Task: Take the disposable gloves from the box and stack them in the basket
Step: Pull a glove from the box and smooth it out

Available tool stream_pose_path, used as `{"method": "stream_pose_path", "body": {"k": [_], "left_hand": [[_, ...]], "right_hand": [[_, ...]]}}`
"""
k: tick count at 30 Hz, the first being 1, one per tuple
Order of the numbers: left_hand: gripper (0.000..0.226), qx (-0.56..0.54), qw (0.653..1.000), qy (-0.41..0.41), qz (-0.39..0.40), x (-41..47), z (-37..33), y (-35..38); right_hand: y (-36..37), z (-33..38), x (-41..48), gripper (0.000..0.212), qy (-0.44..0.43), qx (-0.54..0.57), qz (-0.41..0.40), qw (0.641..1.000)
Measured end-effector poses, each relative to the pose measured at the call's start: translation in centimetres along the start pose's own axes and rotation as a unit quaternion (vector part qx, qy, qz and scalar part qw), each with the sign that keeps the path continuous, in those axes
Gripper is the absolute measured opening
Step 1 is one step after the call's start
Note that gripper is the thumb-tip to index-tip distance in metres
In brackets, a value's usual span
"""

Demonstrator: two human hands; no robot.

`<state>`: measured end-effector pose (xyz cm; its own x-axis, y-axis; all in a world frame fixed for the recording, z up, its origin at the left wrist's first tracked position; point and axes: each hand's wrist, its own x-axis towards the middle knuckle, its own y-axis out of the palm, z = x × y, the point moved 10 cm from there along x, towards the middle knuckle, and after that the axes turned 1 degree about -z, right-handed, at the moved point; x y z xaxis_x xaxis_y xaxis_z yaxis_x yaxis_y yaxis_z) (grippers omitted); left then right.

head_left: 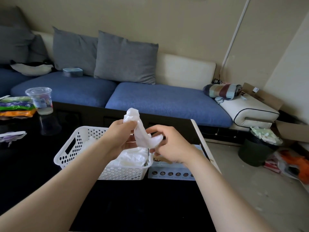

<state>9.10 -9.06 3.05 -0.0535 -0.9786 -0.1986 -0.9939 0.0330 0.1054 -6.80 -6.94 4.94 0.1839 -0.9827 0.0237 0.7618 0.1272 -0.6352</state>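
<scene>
One glove point(142, 131) held up between both my hands, above the basket point(75, 148).

From my head camera, the thin, crumpled glove has its long axis roughly upright. Its bunched top end points up towards the sofa point(167, 99), and its lower end bends off to my right. My left hand point(120, 134) grips the upper part with curled fingers, and my right hand point(170, 144) pinches the bent lower end, so the glove spans the gap between them. Below it, a pile of gloves point(133, 154) lies in the white basket. The box point(173, 171) sits just beside the basket, at the right edge of the black table point(133, 206).
</scene>
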Motion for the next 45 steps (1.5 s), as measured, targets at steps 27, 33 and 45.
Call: {"method": "stream_pose_path", "body": {"k": [27,33,45], "left_hand": [[0.052,0.085,0.964,0.133,0.212,-2.7,-2.7,5.3],[0.032,0.08,0.969,0.148,0.183,-2.4,-2.9,4.4],[0.036,0.003,0.981,0.05,0.189,-2.4,-1.9,5.2]], "right_hand": [[-5.3,3.7,-1.6,0.013,-0.1,0.082,-0.258,0.958],[-5.4,2.0,-0.8,0.015,-0.047,0.043,-0.203,0.977],[-2.0,-2.4,-1.1,0.031,0.107,0.292,0.047,0.949]]}}
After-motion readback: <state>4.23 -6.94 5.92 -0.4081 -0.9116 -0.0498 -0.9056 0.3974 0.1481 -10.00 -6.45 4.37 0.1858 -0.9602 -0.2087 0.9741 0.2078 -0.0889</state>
